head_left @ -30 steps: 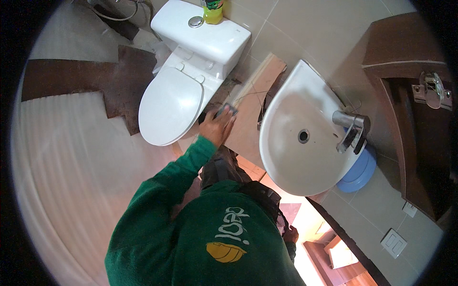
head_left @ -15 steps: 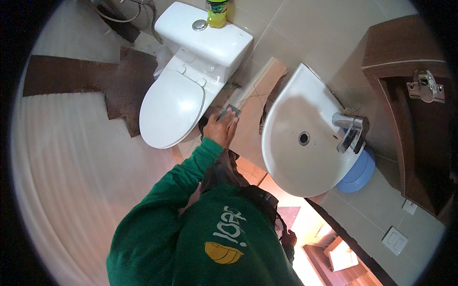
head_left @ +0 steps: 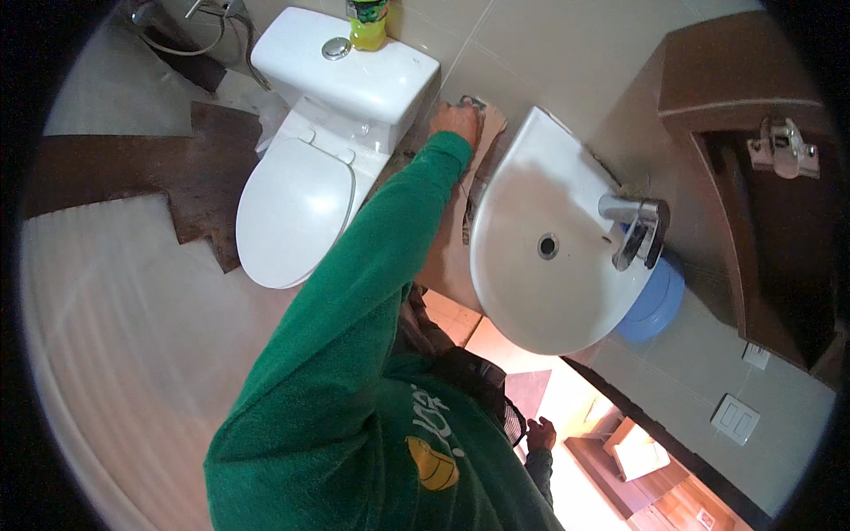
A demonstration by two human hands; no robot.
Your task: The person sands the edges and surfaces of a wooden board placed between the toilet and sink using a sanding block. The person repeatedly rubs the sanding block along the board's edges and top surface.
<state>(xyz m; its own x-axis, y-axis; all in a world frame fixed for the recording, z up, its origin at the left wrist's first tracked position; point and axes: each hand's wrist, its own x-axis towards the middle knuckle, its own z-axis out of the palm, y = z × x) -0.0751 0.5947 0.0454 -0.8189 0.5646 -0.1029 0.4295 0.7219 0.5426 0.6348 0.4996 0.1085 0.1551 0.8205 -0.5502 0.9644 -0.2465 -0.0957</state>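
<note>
My left hand reaches out at the end of a green sleeve, into the gap between the toilet and the washbasin. Its fingers are closed over a small grey flat block, most of which they hide. Beneath that hand a tan sheet lies on the floor, close to the wall. My right hand hangs low at my right side, away from the fixtures. Its fingers are loosely apart and nothing shows in them.
A bottle of yellow-green liquid stands on the toilet tank. Brown sheeting covers floor at the left. A chrome tap rises from the basin, and a blue tub sits below. At the right hangs an open wooden cabinet.
My left hand has moved away from me with the grey block, along the tan sheet toward the wall. The whole view has shifted slightly, and my right hand shows more fully.
</note>
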